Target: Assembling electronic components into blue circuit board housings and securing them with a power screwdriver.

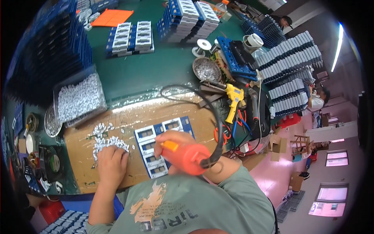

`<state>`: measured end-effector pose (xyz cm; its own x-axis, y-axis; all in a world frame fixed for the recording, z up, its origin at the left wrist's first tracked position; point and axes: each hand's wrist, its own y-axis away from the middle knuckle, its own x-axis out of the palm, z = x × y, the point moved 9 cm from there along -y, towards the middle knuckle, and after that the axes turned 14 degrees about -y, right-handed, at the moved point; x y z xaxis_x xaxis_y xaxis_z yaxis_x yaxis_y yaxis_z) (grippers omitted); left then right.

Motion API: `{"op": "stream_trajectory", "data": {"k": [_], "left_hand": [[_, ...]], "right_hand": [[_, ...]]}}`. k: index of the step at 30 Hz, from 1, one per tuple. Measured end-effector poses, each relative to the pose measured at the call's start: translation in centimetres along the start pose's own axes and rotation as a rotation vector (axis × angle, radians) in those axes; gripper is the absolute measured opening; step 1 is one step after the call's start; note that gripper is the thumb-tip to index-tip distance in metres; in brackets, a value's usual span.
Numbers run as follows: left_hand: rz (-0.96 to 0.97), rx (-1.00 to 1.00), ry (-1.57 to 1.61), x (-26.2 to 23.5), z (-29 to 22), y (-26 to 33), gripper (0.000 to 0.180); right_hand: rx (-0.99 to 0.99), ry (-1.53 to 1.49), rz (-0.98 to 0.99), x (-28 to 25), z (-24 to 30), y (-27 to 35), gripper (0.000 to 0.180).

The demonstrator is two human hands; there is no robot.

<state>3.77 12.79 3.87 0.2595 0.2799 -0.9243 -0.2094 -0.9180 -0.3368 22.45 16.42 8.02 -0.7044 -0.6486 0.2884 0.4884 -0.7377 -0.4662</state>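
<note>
My right hand (pixel 177 136) is closed round a red-orange electric screwdriver (pixel 187 158), whose black cable (pixel 218 128) loops up and back over the bench. The tool is above a blue circuit board panel (pixel 187 125) bearing white rectangular frames (pixel 146 133); hand and tool cover part of it, and the tool's tip is hidden. Left of the panel, my left hand (pixel 111 162) rests at the near edge of a loose pile of small white plastic parts (pixel 102 143). Its fingers are bent and close together, with the fingertips down among the parts. Whatever they pinch is hidden.
A clear tub (pixel 80 97) of white parts and a metal bowl (pixel 52 121) stand left on the brown work board (pixel 128 113). Tall board stacks (pixel 50 50) rise behind. At right lie a yellow soldering gun (pixel 234 99), pliers (pixel 242 119) and a bowl of scrap (pixel 206 69).
</note>
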Motion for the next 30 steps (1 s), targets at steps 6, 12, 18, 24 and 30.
{"op": "stream_trajectory", "data": {"k": [6,12,18,24,30], "left_hand": [[-0.009,0.021,0.042,0.2,-0.7,-0.8,0.011],[-0.012,-0.157,0.24,-0.6,1.4,1.1,0.011],[-0.002,-0.096,0.226,-0.9,1.9,1.1,0.016],[-0.019,-0.088,0.304,-0.4,1.8,0.2,0.016],[0.009,-0.124,0.28,-0.1,1.6,0.7,0.013]], "right_hand": [[-0.079,0.253,0.005,0.3,0.5,0.0,0.062],[0.006,0.155,-0.056,0.3,-0.2,0.8,0.064],[0.121,0.003,-0.069,0.3,-0.9,-0.3,0.028],[0.156,-0.067,-0.082,-1.3,-0.9,1.9,0.085],[0.098,-0.131,-0.021,-0.5,-1.3,1.4,0.089]]}}
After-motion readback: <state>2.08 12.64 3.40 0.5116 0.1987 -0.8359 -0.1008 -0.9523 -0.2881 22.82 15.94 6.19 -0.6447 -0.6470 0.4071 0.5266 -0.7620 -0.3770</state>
